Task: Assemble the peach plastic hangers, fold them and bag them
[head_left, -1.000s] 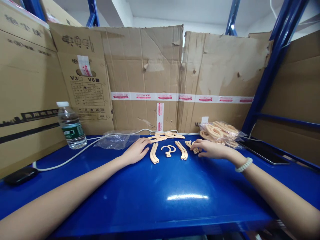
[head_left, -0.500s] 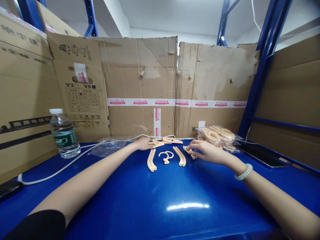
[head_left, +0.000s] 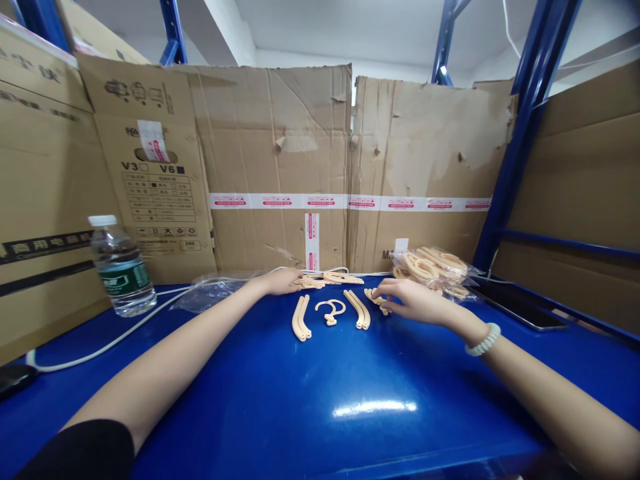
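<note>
Beyond the middle of the blue table, my left hand (head_left: 283, 281) reaches flat to a loose pile of beige hanger parts (head_left: 343, 278), its fingertips at the left end. My right hand (head_left: 407, 299) is over small beige pieces (head_left: 376, 300), with thumb and fingers apart; its fingertips partly cover them. Between my hands lies a beige hanger hook (head_left: 331, 312). It is flanked by a pair of curved hanger arms (head_left: 301, 319) on the left and a similar pair (head_left: 357, 310) on the right.
A clear bag of beige parts (head_left: 433, 267) lies behind my right hand, near a dark phone (head_left: 523, 308). At left are a water bottle (head_left: 123, 270), a crumpled plastic bag (head_left: 207, 293) and a white cable (head_left: 95, 355). Cardboard sheets (head_left: 280, 153) wall off the back.
The view has shifted slightly. My left hand has drawn back a little to the left over the pile; my right hand stays by the small pieces. The laid-out parts have not moved.
</note>
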The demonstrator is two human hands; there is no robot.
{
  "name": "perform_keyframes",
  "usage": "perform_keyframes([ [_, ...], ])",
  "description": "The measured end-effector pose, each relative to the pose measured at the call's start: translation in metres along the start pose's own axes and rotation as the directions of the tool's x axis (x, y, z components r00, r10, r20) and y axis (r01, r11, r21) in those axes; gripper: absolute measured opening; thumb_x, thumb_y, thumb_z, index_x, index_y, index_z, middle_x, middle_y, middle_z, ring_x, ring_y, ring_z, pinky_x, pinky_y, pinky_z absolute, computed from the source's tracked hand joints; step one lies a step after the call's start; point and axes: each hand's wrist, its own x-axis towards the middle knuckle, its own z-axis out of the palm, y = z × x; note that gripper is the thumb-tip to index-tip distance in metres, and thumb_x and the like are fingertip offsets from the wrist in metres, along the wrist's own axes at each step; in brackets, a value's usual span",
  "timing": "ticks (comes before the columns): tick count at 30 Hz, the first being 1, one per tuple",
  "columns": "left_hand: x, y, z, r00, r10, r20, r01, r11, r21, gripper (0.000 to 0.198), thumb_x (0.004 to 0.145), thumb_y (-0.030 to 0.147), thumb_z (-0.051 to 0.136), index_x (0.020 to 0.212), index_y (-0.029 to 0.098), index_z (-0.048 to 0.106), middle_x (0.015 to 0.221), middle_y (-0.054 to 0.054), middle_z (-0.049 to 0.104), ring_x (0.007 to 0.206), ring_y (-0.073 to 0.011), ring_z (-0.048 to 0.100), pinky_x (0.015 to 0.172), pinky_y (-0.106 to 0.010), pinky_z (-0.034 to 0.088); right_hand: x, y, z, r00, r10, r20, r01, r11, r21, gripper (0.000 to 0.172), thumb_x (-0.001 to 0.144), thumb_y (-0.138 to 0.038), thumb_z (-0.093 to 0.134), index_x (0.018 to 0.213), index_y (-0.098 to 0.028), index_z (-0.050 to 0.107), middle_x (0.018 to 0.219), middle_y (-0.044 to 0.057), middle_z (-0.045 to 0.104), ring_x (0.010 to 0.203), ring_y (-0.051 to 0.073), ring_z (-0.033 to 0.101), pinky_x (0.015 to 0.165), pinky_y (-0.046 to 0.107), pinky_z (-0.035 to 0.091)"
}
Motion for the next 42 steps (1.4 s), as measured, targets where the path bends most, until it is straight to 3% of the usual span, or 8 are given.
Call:
perform_keyframes([
  [10, -0.034, 0.044, -0.025, 0.972, 0.089, -0.217, -0.098, 0.995, -0.028, 0.026, 0.092, 0.027, 0.047, 0.112, 0.015, 0.057, 0.108, -0.012, 0.056, 0.098, -0.0259, 0.059, 0.089, -0.041, 0.048, 0.002, -0.012, 0.005, 0.982, 0.157, -0.1, -0.114, 0.932, 0.344, 0.028, 0.09, -0.032, 0.054, 0.112, -0.016, 0.059, 0.094, 0.009, 0.069, 0.071, 0.018, 0.066, 0.066, 0.033, 0.054],
  [13, -0.06, 0.09, -0.027, 0.951, 0.136, -0.278, -0.162, 0.984, -0.073, 0.027, 0.095, 0.027, 0.042, 0.119, 0.019, 0.051, 0.113, -0.01, 0.054, 0.104, -0.0232, 0.057, 0.093, -0.038, 0.047, 0.004, -0.035, 0.015, 0.952, 0.296, 0.076, -0.242, 0.582, 0.776, 0.045, 0.089, -0.045, 0.057, 0.122, -0.017, 0.049, 0.091, 0.008, 0.068, 0.062, 0.016, 0.067, 0.057, 0.03, 0.055],
  [16, -0.087, 0.134, -0.018, 0.924, 0.134, -0.357, -0.219, 0.953, -0.21, 0.02, 0.095, 0.025, 0.046, 0.114, 0.022, 0.051, 0.114, -0.008, 0.054, 0.102, -0.0217, 0.058, 0.09, -0.036, 0.05, 0.002, -0.062, 0.024, 0.924, 0.171, 0.342, -0.371, 0.186, 0.91, 0.049, 0.089, -0.058, 0.052, 0.111, -0.015, 0.054, 0.084, 0.008, 0.069, 0.057, 0.015, 0.066, 0.052, 0.027, 0.054],
  [18, -0.1, 0.153, -0.007, 0.903, 0.131, -0.41, -0.246, 0.939, -0.24, 0.022, 0.093, 0.023, 0.05, 0.115, 0.024, 0.05, 0.111, -0.006, 0.056, 0.105, -0.0227, 0.057, 0.095, -0.04, 0.048, 0.001, -0.076, 0.029, 0.917, 0.07, 0.393, -0.398, 0.082, 0.913, 0.048, 0.087, -0.059, 0.054, 0.098, -0.013, 0.061, 0.075, 0.006, 0.067, 0.054, 0.012, 0.062, 0.048, 0.023, 0.05],
  [24, -0.111, 0.165, 0.013, 0.816, -0.134, -0.562, -0.147, 0.893, -0.426, 0.052, 0.085, 0.03, 0.066, 0.13, 0.028, 0.041, 0.129, -0.01, 0.041, 0.111, -0.0243, 0.056, 0.091, -0.042, 0.054, -0.003, -0.086, 0.033, 0.945, 0.14, 0.296, -0.313, 0.132, 0.94, 0.044, 0.081, -0.055, 0.065, 0.088, -0.012, 0.064, 0.068, 0.002, 0.064, 0.051, 0.007, 0.052, 0.045, 0.017, 0.042],
  [30, -0.11, 0.165, 0.007, 0.944, -0.184, -0.272, -0.059, 0.72, -0.691, 0.033, 0.087, 0.033, 0.061, 0.118, 0.023, 0.058, 0.095, -0.003, 0.069, 0.083, -0.0205, 0.067, 0.076, -0.033, 0.055, -0.003, -0.085, 0.037, 0.949, 0.102, 0.298, -0.31, 0.124, 0.943, 0.043, 0.083, -0.056, 0.064, 0.088, -0.013, 0.063, 0.068, 0.002, 0.064, 0.053, 0.009, 0.054, 0.05, 0.019, 0.043],
  [36, -0.115, 0.171, -0.001, 0.926, -0.234, -0.296, -0.033, 0.732, -0.681, 0.03, 0.097, 0.037, 0.043, 0.095, 0.02, 0.067, 0.082, -0.001, 0.071, 0.074, -0.0179, 0.064, 0.067, -0.026, 0.047, -0.001, -0.08, 0.038, 0.935, 0.05, 0.351, -0.347, -0.072, 0.935, 0.062, 0.083, -0.072, 0.049, 0.079, -0.012, 0.062, 0.067, 0.007, 0.066, 0.053, 0.011, 0.059, 0.054, 0.024, 0.048],
  [42, -0.117, 0.179, 0.0, 0.908, -0.317, -0.273, -0.022, 0.616, -0.788, 0.034, 0.098, 0.038, 0.038, 0.098, 0.016, 0.064, 0.092, -0.006, 0.071, 0.078, -0.019, 0.065, 0.07, -0.029, 0.05, -0.002, -0.084, 0.036, 0.951, 0.2, 0.237, -0.274, 0.182, 0.944, 0.036, 0.072, -0.044, 0.078, 0.08, -0.013, 0.062, 0.06, -0.001, 0.061, 0.047, 0.007, 0.053, 0.051, 0.021, 0.045],
])
